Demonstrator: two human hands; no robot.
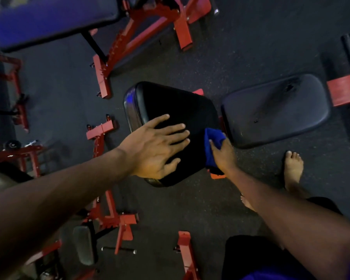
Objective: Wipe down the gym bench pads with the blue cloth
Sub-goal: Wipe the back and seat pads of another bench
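Hands: left [156, 146] flat on pad [176, 104]; right [223, 153] grips cloth [212, 138].

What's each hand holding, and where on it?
Right hand grips the bunched blue cloth around its middle, at the black vinyl bench pad's right edge. Left hand holds nothing, resting flat on the pad.

Left hand [156, 146] on near pad [176, 106], cloth [212, 144] at its right edge, second pad [275, 110] beyond

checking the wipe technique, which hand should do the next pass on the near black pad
Right hand: it grips the blue cloth at the square black vinyl pad edge; the left hand rests flat, steadying it.
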